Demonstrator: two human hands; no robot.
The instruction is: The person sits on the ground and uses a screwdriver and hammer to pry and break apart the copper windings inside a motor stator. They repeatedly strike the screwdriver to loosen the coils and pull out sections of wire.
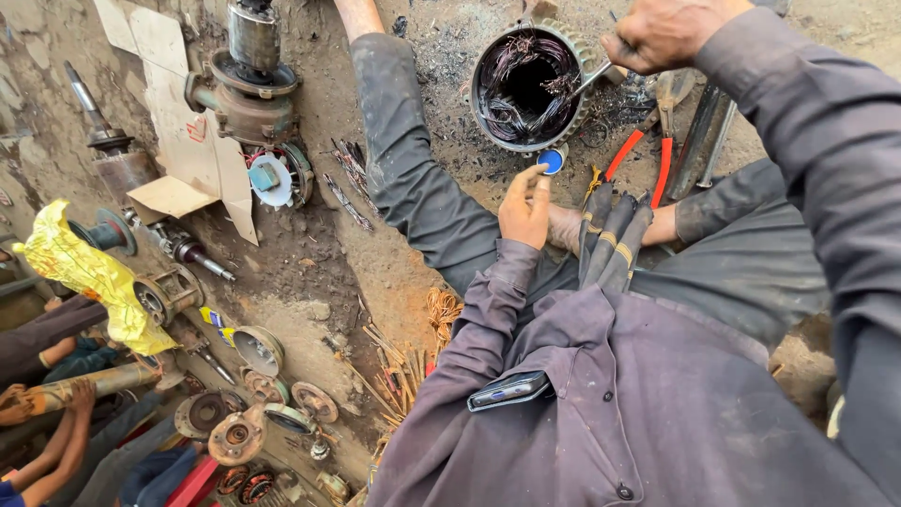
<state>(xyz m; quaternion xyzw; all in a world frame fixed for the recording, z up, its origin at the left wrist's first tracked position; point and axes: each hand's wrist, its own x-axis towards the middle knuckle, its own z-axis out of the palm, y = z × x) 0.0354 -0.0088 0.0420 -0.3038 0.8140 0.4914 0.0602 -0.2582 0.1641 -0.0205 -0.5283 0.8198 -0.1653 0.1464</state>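
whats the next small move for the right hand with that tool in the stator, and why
Probably lever the tool under the nearest wire loops and pry them up. The right hand holds it with its tip at the stator rim, where tangled windings fill the bore. The left hand rests below by a blue cap.

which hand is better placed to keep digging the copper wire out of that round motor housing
Right, probably. The right hand already grips a thin metal tool whose tip sits in the motor housing among the copper wire. The left hand rests low, near the small blue cap.
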